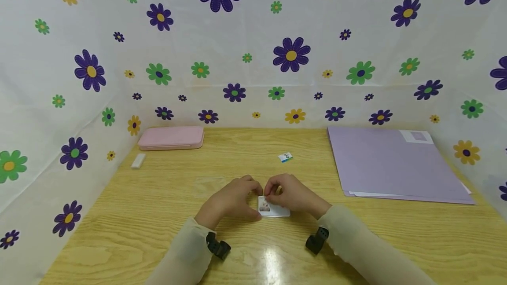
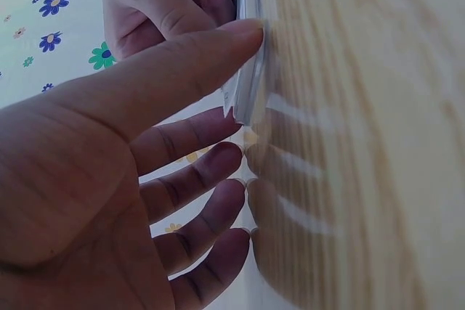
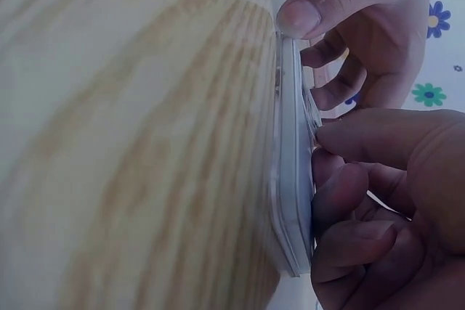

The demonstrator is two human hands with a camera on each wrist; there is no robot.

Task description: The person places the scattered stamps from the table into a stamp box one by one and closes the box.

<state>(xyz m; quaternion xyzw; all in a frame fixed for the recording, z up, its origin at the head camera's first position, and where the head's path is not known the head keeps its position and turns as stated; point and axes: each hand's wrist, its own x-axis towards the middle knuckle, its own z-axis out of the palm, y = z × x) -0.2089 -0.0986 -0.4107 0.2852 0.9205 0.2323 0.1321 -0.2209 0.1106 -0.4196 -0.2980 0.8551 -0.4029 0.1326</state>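
Note:
A flat white slab with rounded corners point(image 1: 281, 212), like a thin case, lies on the wooden table between both hands. At its left end is a small picture point(image 1: 264, 206), whose edge stands slightly up from the surface in the right wrist view. My left hand point(image 1: 236, 198) holds the slab's left end, thumb point(image 2: 243, 34) against the near edge and fingers by the far side, their tips on the table. With thumb and index finger, my right hand point(image 1: 292, 193) pinches at the picture's edge. Its other fingers are curled over the slab point(image 3: 292, 179).
A pink case point(image 1: 171, 138) and a white eraser-like block point(image 1: 138, 161) lie at the back left. Behind the hands is a small printed piece point(image 1: 285, 157). A clear film point(image 1: 210, 184) lies left of centre, and a large lilac folder point(image 1: 388, 166) covers the right.

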